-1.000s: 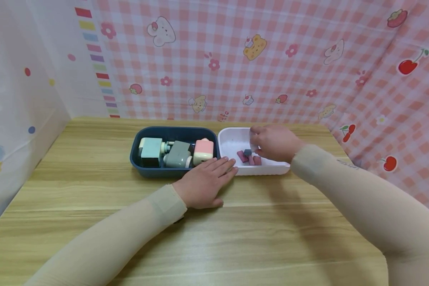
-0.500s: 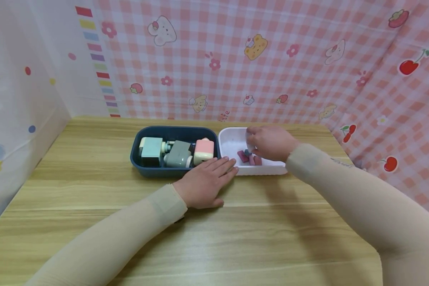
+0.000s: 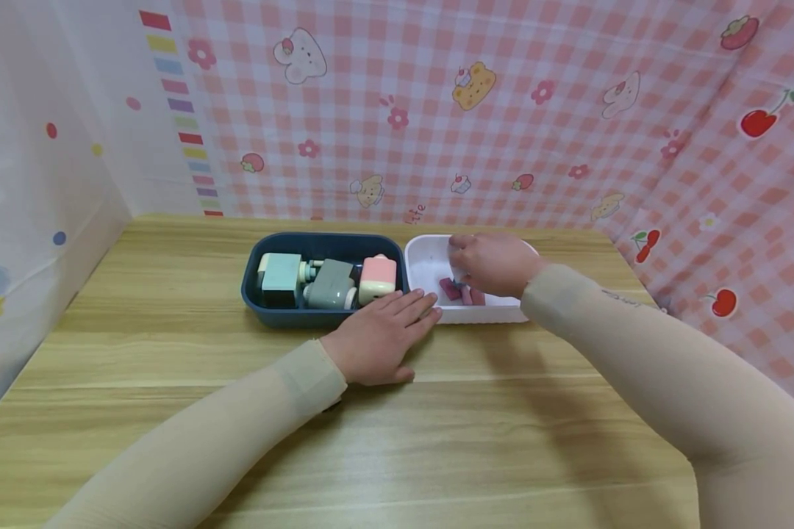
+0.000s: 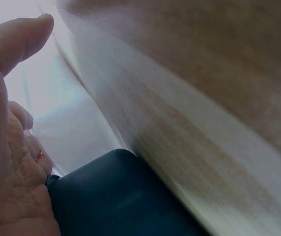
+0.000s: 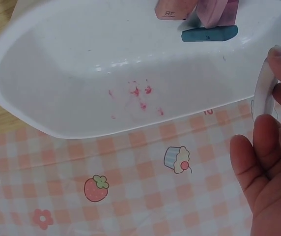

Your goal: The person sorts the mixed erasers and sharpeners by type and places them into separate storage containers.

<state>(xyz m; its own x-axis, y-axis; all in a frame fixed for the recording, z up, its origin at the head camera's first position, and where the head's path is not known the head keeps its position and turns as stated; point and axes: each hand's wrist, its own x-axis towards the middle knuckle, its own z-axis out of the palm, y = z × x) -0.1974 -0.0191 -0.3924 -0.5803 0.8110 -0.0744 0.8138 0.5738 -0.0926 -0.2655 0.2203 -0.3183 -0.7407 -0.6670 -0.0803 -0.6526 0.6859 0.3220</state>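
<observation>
My left hand (image 3: 377,338) lies with straight fingers across the front rims of the dark blue tray (image 3: 291,319) and the white tray (image 3: 483,316), where they meet. The left wrist view shows its palm beside the blue tray's wall (image 4: 116,196). Over the white tray, my right hand (image 3: 496,261) pinches a thin, slightly curved white piece (image 5: 264,88) between thumb and fingers. Its kind I cannot tell. Below sit pink erasers (image 5: 176,9), one printed with small characters, and a teal eraser (image 5: 209,34). Pink-red smudges (image 5: 136,92) mark the tray's inner wall.
In the blue tray stand a pale teal (image 3: 281,273), a grey (image 3: 332,283) and a pink-and-cream (image 3: 378,279) item that look like hand-crank pencil sharpeners. A checked cloth (image 3: 397,169) hangs behind the wooden table (image 3: 437,441).
My right hand has shifted a little to the left within the white tray and now covers part of the teal eraser. The left hand has stayed still.
</observation>
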